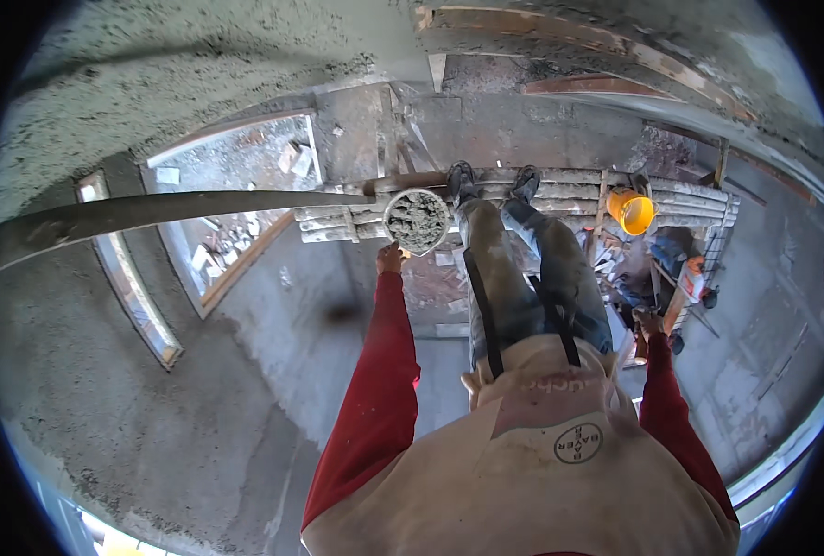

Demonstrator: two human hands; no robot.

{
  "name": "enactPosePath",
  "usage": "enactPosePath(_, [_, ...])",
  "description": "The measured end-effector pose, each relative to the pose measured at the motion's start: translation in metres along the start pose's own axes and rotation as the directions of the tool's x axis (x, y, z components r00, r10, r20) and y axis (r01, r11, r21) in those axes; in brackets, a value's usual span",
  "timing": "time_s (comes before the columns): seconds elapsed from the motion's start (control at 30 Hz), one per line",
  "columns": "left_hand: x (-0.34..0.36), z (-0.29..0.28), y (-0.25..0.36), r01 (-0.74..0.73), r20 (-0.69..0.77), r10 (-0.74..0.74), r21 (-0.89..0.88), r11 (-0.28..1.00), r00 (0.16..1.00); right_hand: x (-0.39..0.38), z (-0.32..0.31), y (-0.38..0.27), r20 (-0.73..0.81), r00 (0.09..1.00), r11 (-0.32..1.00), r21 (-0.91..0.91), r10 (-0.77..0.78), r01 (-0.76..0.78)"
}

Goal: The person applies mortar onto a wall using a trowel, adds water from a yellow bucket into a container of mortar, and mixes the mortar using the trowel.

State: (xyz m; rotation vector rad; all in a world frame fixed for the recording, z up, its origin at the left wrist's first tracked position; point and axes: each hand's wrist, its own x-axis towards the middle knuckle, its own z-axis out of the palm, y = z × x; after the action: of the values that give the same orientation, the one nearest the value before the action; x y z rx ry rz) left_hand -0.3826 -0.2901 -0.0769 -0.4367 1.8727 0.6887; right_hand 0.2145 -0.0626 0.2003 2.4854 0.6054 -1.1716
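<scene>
My left hand is closed at the near rim of a round bucket full of wet grey mortar. That bucket is in front of me, over the left part of the plank platform. A small yellow patch shows beside the fingers; the bucket's lower part is hidden. Out to the right, my right hand is low beside my leg with its fingers curled. What it grips is too small and dark to name. My booted feet stand on the far side of the planks.
A yellow bucket stands on the planks at right. One long dark board reaches from the left toward the mortar. Below at right is another person. Window openings break the left wall; rubble lies beyond. Rough plaster spreads overhead.
</scene>
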Motion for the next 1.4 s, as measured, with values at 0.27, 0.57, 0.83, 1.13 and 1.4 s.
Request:
enactPosePath(0.27, [0.154,-0.029,-0.18,0.144,-0.278,-0.132,0.022,0.989,0.951,-0.023,0.079,-0.114,0.076,0.99,0.953,-0.27,-0.119,0.136])
enactPosePath(0.57, [0.149,0.032,-0.165,0.391,0.097,-0.563,-0.813,0.43,0.821,0.081,0.095,-0.12,0.009,0.985,0.851,-0.501,-0.175,0.156])
enactPosePath(0.83, [0.114,0.065,-0.087,0.041,-0.232,-0.405,-0.826,0.562,0.884,0.106,0.096,-0.079,-0.024,0.958,0.829,-0.507,-0.287,0.236])
enactPosePath(1.13, [0.079,0.134,0.038,-0.122,-0.23,-0.045,-0.659,0.742,0.972,0.084,0.064,-0.046,0.233,0.972,0.995,-0.094,-0.014,0.037])
enactPosePath(1.4, [-0.013,0.254,0.063,-0.302,-0.247,0.244,-0.237,0.923,0.938,0.103,0.085,0.056,0.027,0.998,0.935,0.348,0.063,-0.068])
